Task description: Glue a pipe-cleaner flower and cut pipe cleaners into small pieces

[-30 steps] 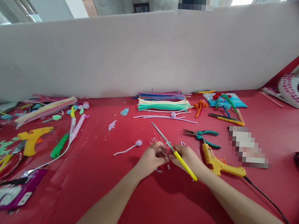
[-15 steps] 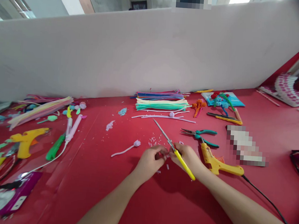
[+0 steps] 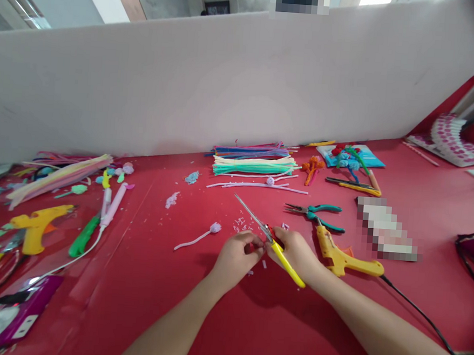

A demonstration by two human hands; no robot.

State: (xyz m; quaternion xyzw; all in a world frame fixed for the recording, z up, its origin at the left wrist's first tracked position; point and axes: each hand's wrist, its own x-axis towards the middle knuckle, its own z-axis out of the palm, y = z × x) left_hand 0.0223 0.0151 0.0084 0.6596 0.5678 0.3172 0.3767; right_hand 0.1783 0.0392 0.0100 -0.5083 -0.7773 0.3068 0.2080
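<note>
Near the middle of the table, yellow-handled scissors (image 3: 289,264) rest in my right hand (image 3: 295,249), their blades pointing up and left. My left hand (image 3: 237,256) is closed in a pinch, its fingertips meeting those of the right. Whatever the pinch holds is hidden or too small to make out. Small pale clippings (image 3: 242,224) lie scattered just beyond the hands. Left of them is a lilac pipe-cleaner stem with a fluffy ball (image 3: 215,228) at its end. Green-handled pliers (image 3: 314,211) lie beyond my right hand.
A yellow glue gun (image 3: 347,261) with a cord lies right of my right hand, beside a blurred phone-like slab (image 3: 387,228). Pipe-cleaner bundles (image 3: 254,166) line the white partition (image 3: 227,90). Another yellow glue gun (image 3: 39,226) and a green-handled tool (image 3: 84,237) are at left.
The scissors have turned slightly, their tips shifting left and toward me. Both hands stay together in nearly the same place. The whole view has shifted a little.
</note>
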